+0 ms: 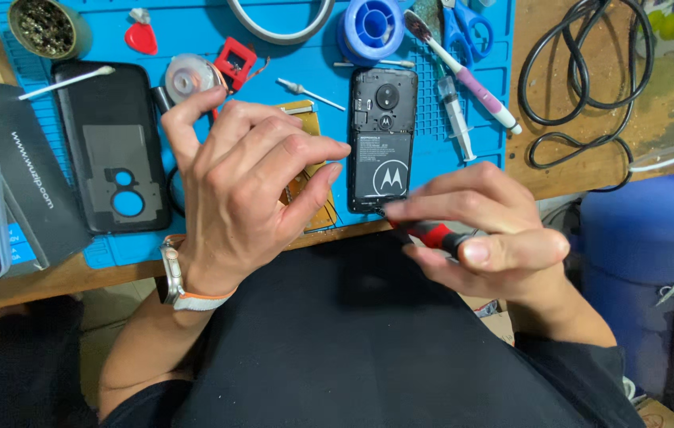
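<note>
Pinching a slim red-and-black screwdriver (432, 234), the right hand (484, 238) is closing its grip on the ribbed handle, whose tip is touching the lower edge of the opened black smartphone (382, 139) lying on the blue rubbery mat (194, 32). The left hand (246, 182) is hovering over the mat, fingers loosely curled, its grip holding nothing visible and partly hiding a flat brownish-gold part (309, 170). One matte black plastic back cover (115, 147) is lying separately to the left. Two white cotton swabs (67, 82) are resting on the mat, the wooden surface (591, 150) showing beyond it.
</note>
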